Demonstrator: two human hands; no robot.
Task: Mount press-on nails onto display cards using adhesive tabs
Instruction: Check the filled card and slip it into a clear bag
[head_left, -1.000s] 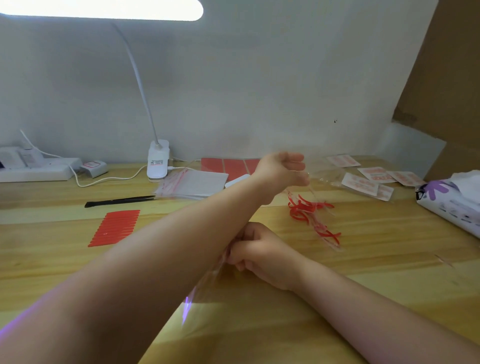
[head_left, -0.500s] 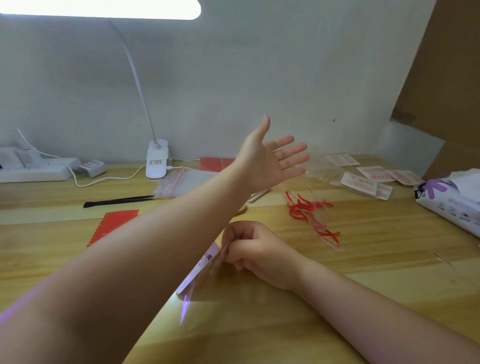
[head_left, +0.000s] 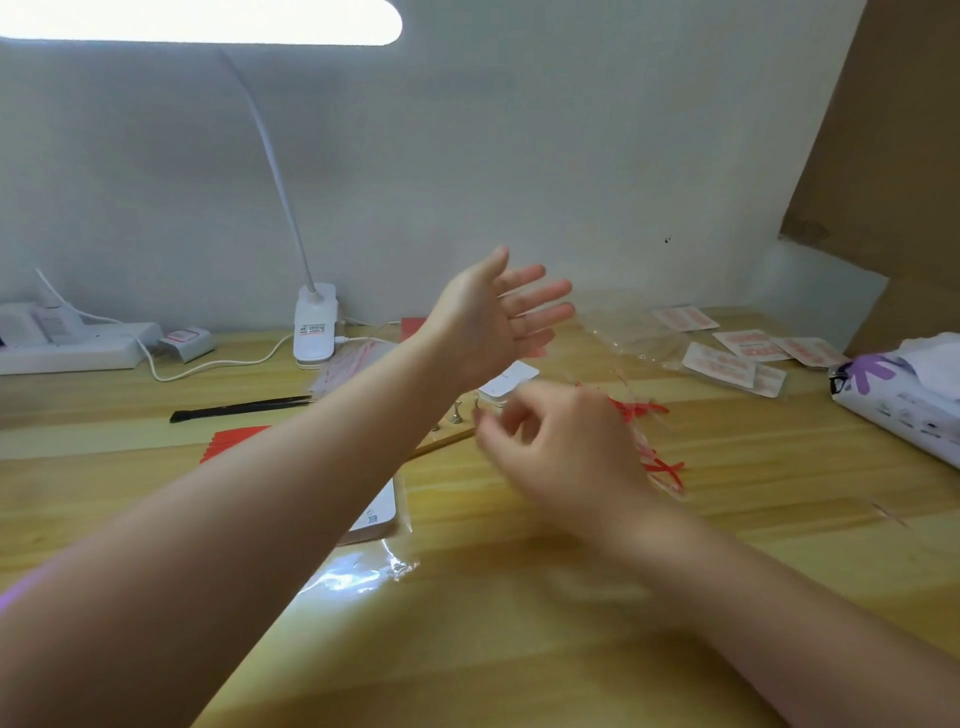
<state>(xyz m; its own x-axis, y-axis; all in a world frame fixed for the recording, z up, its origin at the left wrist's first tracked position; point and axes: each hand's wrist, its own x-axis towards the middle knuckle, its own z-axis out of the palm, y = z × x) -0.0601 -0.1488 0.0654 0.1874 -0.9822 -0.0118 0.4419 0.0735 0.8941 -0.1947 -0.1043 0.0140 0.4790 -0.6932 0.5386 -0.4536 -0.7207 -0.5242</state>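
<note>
My left hand (head_left: 498, 322) is raised over the middle of the wooden table (head_left: 571, 649), palm open and fingers spread, holding nothing. Below and right of it, my right hand (head_left: 561, 447) is motion-blurred, its fingers loosely curled with nothing visible in them. A white display card in a clear plastic sleeve (head_left: 379, 514) lies flat on the table beside my left forearm, untouched by either hand. A clear bag of red strips (head_left: 649, 421) lies just behind my right hand. A red sheet of tabs (head_left: 234, 441) is partly hidden by my left arm.
Adhesive tab packets (head_left: 727, 358) lie at the back right, and a tissue pack (head_left: 904, 395) at the right edge. Black tweezers (head_left: 239, 408), the lamp base (head_left: 314, 327) and a power strip (head_left: 72, 343) stand at the back left. A small white card (head_left: 506, 384) lies between my hands.
My right hand let go of the sleeved card, which now lies flat, and moved up and to the right. My left hand stays raised and open.
</note>
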